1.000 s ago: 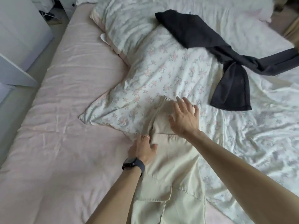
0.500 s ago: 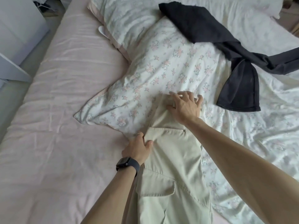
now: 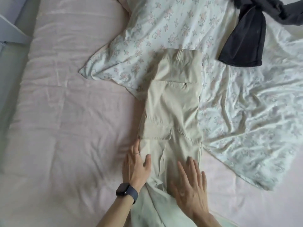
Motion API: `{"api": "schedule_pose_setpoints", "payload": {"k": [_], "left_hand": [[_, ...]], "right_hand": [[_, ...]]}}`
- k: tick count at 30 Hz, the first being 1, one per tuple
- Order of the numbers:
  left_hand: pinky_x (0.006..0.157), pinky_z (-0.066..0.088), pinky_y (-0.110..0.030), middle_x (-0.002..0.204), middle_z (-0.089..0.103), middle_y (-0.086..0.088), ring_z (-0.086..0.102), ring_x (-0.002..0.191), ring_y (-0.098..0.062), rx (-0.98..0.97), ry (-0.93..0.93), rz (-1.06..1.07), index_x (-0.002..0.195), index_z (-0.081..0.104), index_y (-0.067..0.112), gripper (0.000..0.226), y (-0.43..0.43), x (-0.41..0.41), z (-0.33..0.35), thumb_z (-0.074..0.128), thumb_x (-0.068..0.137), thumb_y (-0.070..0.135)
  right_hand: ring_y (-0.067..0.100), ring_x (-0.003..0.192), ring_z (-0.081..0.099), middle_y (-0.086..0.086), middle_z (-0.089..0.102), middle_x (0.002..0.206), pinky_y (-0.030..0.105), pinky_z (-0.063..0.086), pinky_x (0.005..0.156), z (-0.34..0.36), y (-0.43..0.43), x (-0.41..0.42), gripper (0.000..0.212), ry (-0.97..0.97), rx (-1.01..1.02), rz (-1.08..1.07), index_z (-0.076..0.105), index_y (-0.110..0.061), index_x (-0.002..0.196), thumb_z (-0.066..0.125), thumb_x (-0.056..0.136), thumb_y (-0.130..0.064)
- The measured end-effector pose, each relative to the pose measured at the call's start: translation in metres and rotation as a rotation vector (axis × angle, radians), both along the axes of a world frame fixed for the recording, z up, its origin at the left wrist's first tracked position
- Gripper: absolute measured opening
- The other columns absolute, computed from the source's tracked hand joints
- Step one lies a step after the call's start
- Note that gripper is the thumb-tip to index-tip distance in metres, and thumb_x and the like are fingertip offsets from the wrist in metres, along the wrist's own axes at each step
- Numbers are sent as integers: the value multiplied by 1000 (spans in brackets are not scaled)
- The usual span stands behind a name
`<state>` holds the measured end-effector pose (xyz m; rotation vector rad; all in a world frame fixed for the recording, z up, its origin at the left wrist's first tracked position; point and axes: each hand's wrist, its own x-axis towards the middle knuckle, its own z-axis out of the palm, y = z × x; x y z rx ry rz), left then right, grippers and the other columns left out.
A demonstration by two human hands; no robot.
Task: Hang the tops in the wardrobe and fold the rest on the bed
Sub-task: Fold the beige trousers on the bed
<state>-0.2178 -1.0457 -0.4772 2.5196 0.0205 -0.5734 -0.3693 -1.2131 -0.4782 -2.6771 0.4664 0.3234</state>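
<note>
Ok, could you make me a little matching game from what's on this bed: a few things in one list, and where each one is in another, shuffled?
Things:
1. beige cotton trousers
2. dark grey crumpled garment
3. black smartwatch
4. white floral duvet

Places:
A. upper right, lying on the duvet
B. touched by the left hand and right hand
C. spread over the pink bed sheet
D. strapped on the left wrist

Pairs: 1-B, 2-A, 3-D, 4-C.
</note>
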Motion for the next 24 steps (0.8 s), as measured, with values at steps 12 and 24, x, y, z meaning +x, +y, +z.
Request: {"api": "schedule_pose_setpoints", "payload": {"k": [12,24], "left_hand": [[76,51,-39,108,56,1,58,101,-26,44,168,196,108,50,23,42,-11,-209,47,62,86,57],[84,59,-49,90,74,-13,72,88,-32,-252,598,153,92,68,6,17,-14,-306,52,68,78,16]], "right_hand": [[23,145,33,-4,43,152,43,24,116,20,-28,-174,76,421,-37,3,37,-29,153,64,86,-51],[26,104,65,0,65,115,39,52,86,64,36,-290,34,149,434,-110,66,-19,124,67,91,-27]]}}
